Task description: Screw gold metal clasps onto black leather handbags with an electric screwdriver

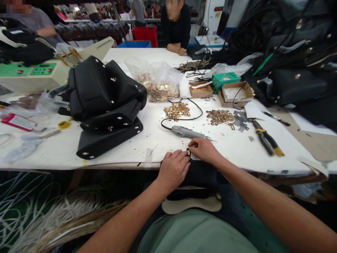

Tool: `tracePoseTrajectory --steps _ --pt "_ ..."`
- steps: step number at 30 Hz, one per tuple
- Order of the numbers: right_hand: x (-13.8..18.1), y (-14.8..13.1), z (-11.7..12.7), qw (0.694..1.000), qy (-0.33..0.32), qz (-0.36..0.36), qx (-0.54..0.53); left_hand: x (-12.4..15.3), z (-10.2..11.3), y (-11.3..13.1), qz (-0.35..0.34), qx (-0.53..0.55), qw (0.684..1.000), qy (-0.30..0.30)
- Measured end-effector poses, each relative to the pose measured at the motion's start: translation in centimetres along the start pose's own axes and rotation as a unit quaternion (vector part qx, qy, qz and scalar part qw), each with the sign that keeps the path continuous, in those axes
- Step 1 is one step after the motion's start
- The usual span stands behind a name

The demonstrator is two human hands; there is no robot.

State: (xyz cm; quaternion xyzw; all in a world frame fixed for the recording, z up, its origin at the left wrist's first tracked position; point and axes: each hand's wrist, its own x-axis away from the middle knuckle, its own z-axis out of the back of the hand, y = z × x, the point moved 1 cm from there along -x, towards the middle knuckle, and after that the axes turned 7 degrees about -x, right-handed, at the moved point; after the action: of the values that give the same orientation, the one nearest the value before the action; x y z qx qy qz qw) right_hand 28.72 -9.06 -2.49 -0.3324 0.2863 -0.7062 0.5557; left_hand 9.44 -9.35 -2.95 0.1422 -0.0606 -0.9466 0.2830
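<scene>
At the table's front edge, my left hand [175, 167] rests over the black bag [200, 174], fingers together and curled onto its edge. A small metal fitting [188, 151] on a dark strip shows between my two hands. My right hand [204, 149] is closed in a pinch just above the fitting; what its fingertips hold is hidden. Below, the bag's beige handle [192, 205] lies across my lap. Just beyond my hands lies a grey corded electric screwdriver [188, 132], its tip pointing right.
Gold metal plates [176, 110] lie heaped behind the screwdriver, with another gold pile [219, 116] and grey plates [240, 121] to the right. Pliers [267, 137] lie at right. Black bags [105, 102] stand at left. A person [176, 28] leans on the far edge.
</scene>
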Motion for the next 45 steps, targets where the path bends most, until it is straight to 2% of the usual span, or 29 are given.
tracePoseTrajectory --steps 5,8,10,13,16,28,35,41,45 --pt "-0.2 -0.7 0.2 0.999 0.018 -0.028 -0.014 -0.1 0.3 0.1 0.002 0.002 1.0 0.001" --pt "0.2 -0.5 0.5 0.997 0.002 -0.047 -0.066 -0.1 0.4 0.1 0.001 0.003 1.0 0.003" --pt "0.8 -0.2 0.6 0.996 -0.018 -0.033 -0.08 0.0 0.5 0.0 0.002 0.004 1.0 0.005" --pt "1.7 0.2 0.6 0.997 -0.043 0.005 -0.056 0.2 0.3 -0.1 0.001 0.008 1.0 0.006" --pt "2.3 0.2 0.2 0.999 -0.041 0.017 -0.024 0.4 0.1 -0.3 0.0 0.012 1.0 0.001" --pt "1.9 -0.2 0.1 0.999 -0.045 -0.024 -0.002 0.4 0.9 -1.4 -0.023 0.062 0.997 -0.029" --pt "1.3 -0.4 -0.1 0.998 -0.05 -0.036 0.033 -0.4 1.7 -1.0 -0.034 0.025 0.996 -0.076" --pt "1.1 -0.5 -0.1 0.996 -0.071 -0.043 0.022 -0.4 1.9 -0.7 -0.032 0.022 0.997 -0.061" --pt "1.2 -0.7 0.1 0.996 -0.063 -0.042 0.036 -0.1 1.8 -0.7 -0.031 0.022 0.998 -0.056"
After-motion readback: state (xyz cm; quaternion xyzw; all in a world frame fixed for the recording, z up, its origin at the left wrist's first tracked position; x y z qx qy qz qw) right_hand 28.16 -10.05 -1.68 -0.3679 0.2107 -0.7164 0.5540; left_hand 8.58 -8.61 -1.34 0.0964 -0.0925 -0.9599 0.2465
